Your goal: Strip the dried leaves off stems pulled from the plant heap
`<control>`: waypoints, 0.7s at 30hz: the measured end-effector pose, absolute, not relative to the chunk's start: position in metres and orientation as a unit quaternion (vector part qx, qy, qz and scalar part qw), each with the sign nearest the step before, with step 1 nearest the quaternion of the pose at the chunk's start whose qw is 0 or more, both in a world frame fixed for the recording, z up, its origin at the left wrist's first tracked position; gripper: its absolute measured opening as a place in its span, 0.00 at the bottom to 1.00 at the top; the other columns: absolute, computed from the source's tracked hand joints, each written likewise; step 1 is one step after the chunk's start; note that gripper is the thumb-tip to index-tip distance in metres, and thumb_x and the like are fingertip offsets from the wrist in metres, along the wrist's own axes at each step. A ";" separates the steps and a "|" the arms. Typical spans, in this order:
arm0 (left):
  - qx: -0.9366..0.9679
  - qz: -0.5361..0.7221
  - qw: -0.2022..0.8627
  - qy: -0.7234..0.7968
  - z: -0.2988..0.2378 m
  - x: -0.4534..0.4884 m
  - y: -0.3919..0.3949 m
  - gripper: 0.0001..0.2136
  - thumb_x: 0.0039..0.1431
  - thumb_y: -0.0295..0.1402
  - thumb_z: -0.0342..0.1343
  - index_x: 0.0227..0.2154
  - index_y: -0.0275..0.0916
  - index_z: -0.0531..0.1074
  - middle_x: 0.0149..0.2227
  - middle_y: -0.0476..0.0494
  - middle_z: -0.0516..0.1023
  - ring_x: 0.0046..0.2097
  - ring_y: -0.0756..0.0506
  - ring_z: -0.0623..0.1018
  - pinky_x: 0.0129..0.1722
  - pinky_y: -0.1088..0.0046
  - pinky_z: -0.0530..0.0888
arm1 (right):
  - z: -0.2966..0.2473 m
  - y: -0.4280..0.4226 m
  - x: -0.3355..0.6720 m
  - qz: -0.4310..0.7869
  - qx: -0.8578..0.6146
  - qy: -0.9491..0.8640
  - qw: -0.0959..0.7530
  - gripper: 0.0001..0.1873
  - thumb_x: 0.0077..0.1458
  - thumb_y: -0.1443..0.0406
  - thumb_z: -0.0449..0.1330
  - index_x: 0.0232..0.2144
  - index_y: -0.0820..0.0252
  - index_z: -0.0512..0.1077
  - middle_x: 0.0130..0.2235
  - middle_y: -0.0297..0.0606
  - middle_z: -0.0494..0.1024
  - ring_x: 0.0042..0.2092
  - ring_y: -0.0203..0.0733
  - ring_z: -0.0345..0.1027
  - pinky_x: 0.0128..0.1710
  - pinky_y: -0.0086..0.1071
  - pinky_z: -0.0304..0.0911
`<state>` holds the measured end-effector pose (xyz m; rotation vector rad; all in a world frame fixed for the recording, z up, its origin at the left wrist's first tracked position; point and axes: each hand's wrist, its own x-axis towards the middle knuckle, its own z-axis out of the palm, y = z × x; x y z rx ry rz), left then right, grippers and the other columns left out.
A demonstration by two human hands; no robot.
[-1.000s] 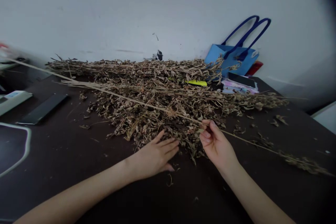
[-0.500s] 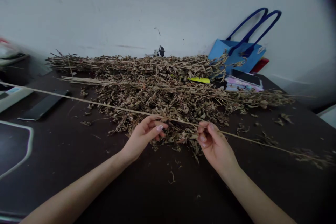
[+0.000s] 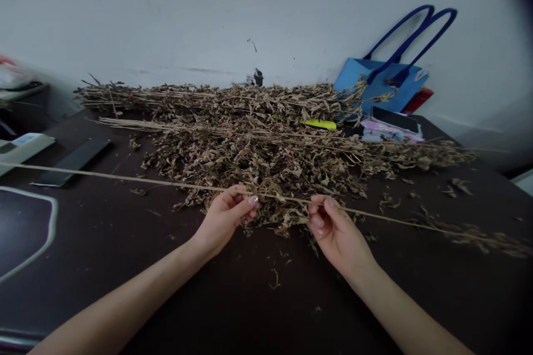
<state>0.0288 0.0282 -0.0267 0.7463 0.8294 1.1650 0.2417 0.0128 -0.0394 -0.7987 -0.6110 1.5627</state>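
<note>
A long, thin dried plant stem (image 3: 154, 181) runs across the view, from the left edge to a leafy end at the far right. My left hand (image 3: 227, 213) pinches it near the middle, thumb against fingers. Farther right, my right hand (image 3: 335, 227) grips the same stem between thumb and fingertips. Behind and beneath the stem lies a heap of dried, curled leaves (image 3: 250, 161) on the dark table (image 3: 233, 305). A bundle of dried stalks (image 3: 200, 97) stretches along the wall behind the heap.
A blue bag (image 3: 375, 80) leans on the wall at the back right, beside a phone (image 3: 393, 117). A yellow object (image 3: 318, 123) pokes out of the stalks. At left lie a dark flat slab (image 3: 75, 161) and a pale device (image 3: 27, 147). Leaf scraps (image 3: 275, 277) dot the table's front.
The stem's left part has swung down, so it lies more level. My left hand has closed onto the stem with its thumb; my right hand has shifted slightly left. The view has moved a little.
</note>
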 end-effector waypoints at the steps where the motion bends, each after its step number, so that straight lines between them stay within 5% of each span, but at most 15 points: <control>1: 0.336 0.519 0.692 0.373 -0.027 0.028 0.028 0.08 0.49 0.27 0.62 0.29 0.36 0.67 0.23 0.52 0.74 0.24 0.56 0.71 0.25 0.81 0.67 | -0.040 0.013 0.242 0.675 -0.346 -0.260 0.597 0.07 0.51 0.63 0.61 0.33 0.60 0.75 0.27 0.33 0.72 0.24 0.27 0.61 0.20 0.20 0.58; 13: 0.254 0.516 0.754 0.319 -0.029 0.023 0.029 0.05 0.50 0.23 0.60 0.29 0.35 0.69 0.28 0.47 0.76 0.30 0.53 0.75 0.31 0.79 0.72 | -0.042 0.011 0.238 0.698 -0.322 -0.251 0.588 0.06 0.53 0.67 0.59 0.34 0.61 0.74 0.28 0.35 0.73 0.25 0.28 0.61 0.22 0.21 0.60; 21: 0.328 0.539 0.686 0.363 -0.028 0.024 0.025 0.12 0.48 0.26 0.63 0.33 0.37 0.66 0.26 0.52 0.73 0.26 0.54 0.73 0.27 0.80 0.70 | -0.041 0.006 0.233 0.704 -0.323 -0.258 0.577 0.06 0.53 0.66 0.58 0.33 0.62 0.74 0.27 0.35 0.73 0.25 0.28 0.61 0.22 0.21 0.59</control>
